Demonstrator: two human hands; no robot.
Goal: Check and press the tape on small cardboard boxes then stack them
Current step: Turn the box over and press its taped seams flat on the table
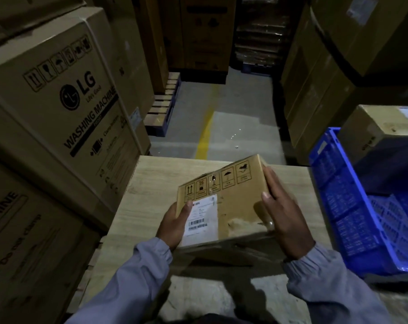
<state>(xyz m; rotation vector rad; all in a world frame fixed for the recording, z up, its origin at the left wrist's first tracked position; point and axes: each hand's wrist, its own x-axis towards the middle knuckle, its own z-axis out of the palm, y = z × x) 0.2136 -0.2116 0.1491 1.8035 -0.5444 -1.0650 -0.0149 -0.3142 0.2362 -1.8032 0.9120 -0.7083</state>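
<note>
A small brown cardboard box (pixel 235 202) with handling symbols along its far edge and a white barcode label at its near left is held tilted above the wooden table (pixel 151 183). My left hand (pixel 173 222) grips the box's near left corner, thumb on the label. On the right edge my right hand (pixel 283 211) holds the box, with the thumb pressed on its top face near a shiny strip of tape. The box's underside is hidden.
Large washing-machine cartons (pixel 65 97) are stacked on the left. A blue plastic crate (pixel 352 206) stands at the right of the table, with another cardboard box (pixel 380 129) behind it. More tall cartons (pixel 327 73) line an aisle with a yellow floor line (pixel 205 134).
</note>
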